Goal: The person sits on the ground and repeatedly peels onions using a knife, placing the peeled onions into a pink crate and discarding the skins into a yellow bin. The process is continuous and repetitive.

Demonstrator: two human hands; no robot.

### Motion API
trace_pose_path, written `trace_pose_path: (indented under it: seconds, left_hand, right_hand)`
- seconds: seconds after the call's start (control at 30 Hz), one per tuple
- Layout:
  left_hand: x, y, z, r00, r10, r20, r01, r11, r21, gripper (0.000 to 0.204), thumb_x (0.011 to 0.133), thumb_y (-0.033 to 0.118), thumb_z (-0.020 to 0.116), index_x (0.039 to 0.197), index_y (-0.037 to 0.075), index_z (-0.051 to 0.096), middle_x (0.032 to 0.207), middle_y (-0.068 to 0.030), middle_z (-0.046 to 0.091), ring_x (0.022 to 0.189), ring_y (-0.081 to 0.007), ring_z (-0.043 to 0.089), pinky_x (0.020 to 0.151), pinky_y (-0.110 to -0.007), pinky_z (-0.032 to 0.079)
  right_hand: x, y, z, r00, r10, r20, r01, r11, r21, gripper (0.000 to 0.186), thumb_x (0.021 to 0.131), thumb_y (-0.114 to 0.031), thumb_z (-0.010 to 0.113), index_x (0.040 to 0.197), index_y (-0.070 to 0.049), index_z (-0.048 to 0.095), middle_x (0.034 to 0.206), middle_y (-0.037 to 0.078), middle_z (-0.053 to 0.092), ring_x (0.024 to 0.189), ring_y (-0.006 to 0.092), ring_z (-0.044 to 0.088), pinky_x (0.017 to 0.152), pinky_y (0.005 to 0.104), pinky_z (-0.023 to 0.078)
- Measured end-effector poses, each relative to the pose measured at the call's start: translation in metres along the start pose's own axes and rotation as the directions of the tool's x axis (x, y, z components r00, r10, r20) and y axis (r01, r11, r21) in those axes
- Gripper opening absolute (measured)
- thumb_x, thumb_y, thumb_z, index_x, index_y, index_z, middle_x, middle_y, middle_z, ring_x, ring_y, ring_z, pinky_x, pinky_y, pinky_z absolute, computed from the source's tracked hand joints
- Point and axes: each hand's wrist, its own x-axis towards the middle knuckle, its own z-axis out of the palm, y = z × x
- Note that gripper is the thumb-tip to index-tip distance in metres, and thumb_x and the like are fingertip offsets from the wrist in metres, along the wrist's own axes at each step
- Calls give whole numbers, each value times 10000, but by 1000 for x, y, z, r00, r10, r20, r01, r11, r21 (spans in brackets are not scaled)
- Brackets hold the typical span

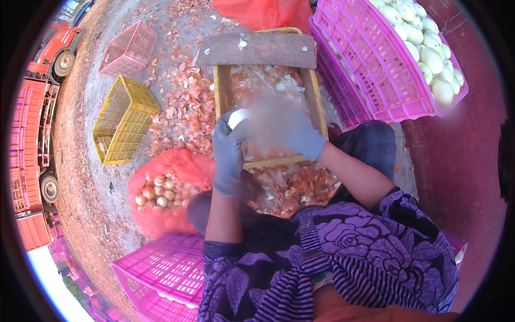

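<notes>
Left hand [229, 155] grips a peeled onion [237, 118] above the wooden box [220, 91]. Right hand [292, 131] beside it, blurred; grip can't tell.

I see matt grey cloth-like gloves on my left hand [229, 155] and right hand [292, 134], the latter blurred. The peeled onion [237, 117] looks smooth and glossy white. The box [316, 102] is rough bare wood; the pink crate [370, 70] is shiny moulded plastic. Papery, dry onion skins [182, 107] litter the coarse ground.
</notes>
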Motion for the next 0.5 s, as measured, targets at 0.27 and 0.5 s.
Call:
trace_pose_path:
  seconds: [0.27,0.5]
  left_hand:
    - [4,-4,-13,980,-149,132,197,828,-524,570,1066,517,405,1231,4,589,1027,-157,682,902,-249,662,748,-339,559]
    - [3,-19,-20,966,-104,237,195,894,-403,612,1049,574,407,1232,20,590,1012,-151,694,834,-242,671,684,-330,554]
  right_hand:
    - [-5,-3,-24,940,285,-187,-295,955,-27,356,921,-103,607,1269,-33,637,935,112,702,792,174,661,718,337,550]
    - [-16,21,-24,997,44,-56,-64,894,-443,464,927,-200,641,1369,-69,584,1078,227,694,955,360,686,844,436,532]
